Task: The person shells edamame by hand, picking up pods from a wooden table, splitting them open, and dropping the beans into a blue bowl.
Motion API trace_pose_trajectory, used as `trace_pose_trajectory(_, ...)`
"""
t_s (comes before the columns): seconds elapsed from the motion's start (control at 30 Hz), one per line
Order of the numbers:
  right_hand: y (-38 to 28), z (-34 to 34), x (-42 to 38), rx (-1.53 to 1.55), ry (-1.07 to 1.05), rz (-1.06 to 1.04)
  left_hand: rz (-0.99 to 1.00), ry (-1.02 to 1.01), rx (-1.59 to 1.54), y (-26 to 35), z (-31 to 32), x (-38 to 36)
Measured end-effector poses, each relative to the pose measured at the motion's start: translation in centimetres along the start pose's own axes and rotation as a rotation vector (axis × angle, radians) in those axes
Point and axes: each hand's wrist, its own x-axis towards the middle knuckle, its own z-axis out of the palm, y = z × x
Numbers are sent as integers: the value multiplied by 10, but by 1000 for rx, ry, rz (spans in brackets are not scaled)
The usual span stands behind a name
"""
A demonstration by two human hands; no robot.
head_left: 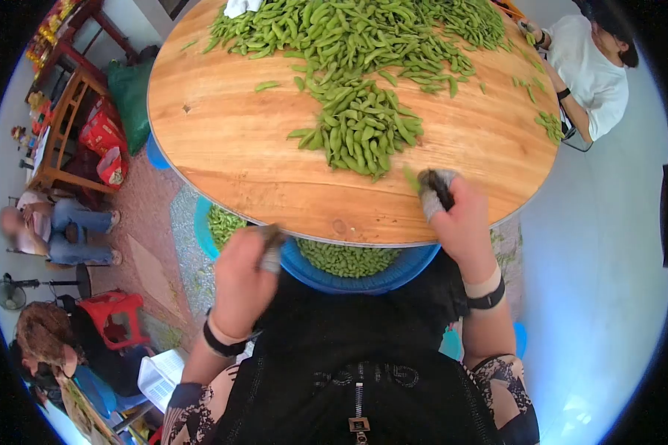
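A heap of green soybean pods (364,130) lies on the round wooden table (230,163), joined to a larger pile at the far side. My right hand (464,222) is over the table's near right part, fingers closed, with dark and grey coverings on the fingertips. A blurred green pod (411,176) sticks out at those fingertips. Just off the near edge, my left hand (241,278) is curled, its covered fingers pressed together; whatever they hold is hidden. Below the edge, between my hands, a blue basin (312,278) holds many shelled green beans (349,259).
A turquoise basin (202,226) with green contents stands under the table's left edge. One person (594,81) sits at the table's far right. Others sit at left, near a red stool (115,315), a fan (11,293) and a white basket (162,378).
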Motion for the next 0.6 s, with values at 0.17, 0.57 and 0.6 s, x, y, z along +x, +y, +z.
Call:
trace_pose_trajectory(0.17, -38, -20, -28, 268, -373, 160, 233, -340, -221, 43, 31, 30)
trace_pose_trajectory(0.57, -26, -3, -52, 447, -461, 43, -192, -546, -712, 37, 57, 20)
trace_pose_trajectory(0.6, -26, -4, -51, 450, -461, 37, -193, -545, -703, 37, 58, 19)
